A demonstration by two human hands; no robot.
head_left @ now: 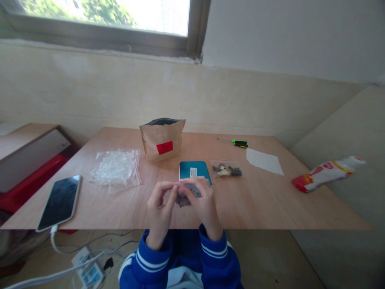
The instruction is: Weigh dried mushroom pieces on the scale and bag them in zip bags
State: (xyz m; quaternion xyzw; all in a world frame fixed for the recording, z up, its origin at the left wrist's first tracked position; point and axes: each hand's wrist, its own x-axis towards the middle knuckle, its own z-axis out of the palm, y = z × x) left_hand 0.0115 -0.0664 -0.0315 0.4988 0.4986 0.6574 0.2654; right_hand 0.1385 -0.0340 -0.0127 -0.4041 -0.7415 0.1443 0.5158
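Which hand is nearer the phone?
Left. The left hand is to the right of the phone; the right hand is farther off that same way.

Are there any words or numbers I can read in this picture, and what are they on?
Nothing can be read clearly.
Red label on the paper bag: dark marks, too blurred to read.
White sticker on the flat blue thing: too small to read.
Bottle: its markings are too blurred to read.
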